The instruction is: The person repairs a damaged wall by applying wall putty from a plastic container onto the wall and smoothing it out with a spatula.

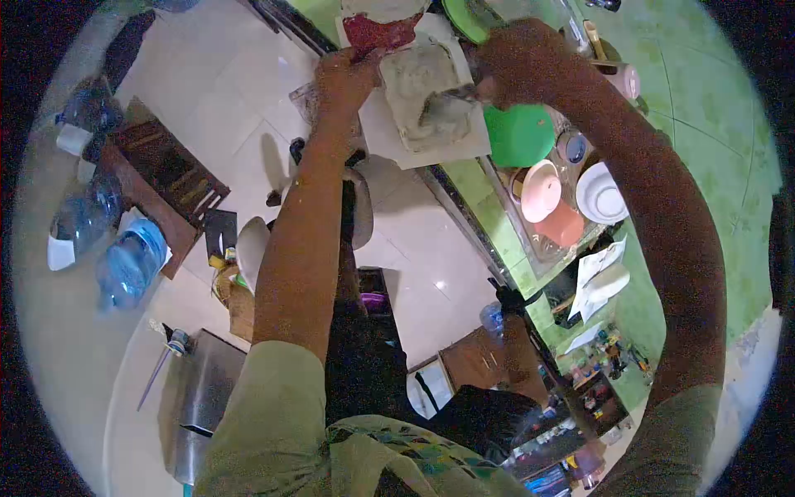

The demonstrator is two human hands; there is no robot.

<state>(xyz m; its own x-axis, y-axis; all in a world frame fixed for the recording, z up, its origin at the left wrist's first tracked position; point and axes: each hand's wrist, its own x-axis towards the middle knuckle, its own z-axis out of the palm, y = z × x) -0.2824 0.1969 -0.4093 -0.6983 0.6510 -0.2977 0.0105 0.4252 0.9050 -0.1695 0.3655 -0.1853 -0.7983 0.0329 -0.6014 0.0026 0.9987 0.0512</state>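
Note:
A shallow square container (396, 89) with a pale, paste-like layer in it rests on a white sheet (474, 142). My left hand (344, 79) is closed at its left edge, beside a red item (379, 33); what the fingers grip is hidden. My right hand (501, 70) is closed around a tool with a greyish flat end (457, 94), which reaches over the pale layer. The tool's exact kind is blurred. Just below that hand lies a green round lid (520, 135). A second green round piece (466, 18) is above, partly covered.
On the green counter stand a pink-lidded container (541, 190), a white bowl (602, 194), a small jar (571, 147) and papers (598, 277). A brown wooden stool (170, 161) and large clear bottles (132, 263) are at left. Another person's arm (523, 356) shows below.

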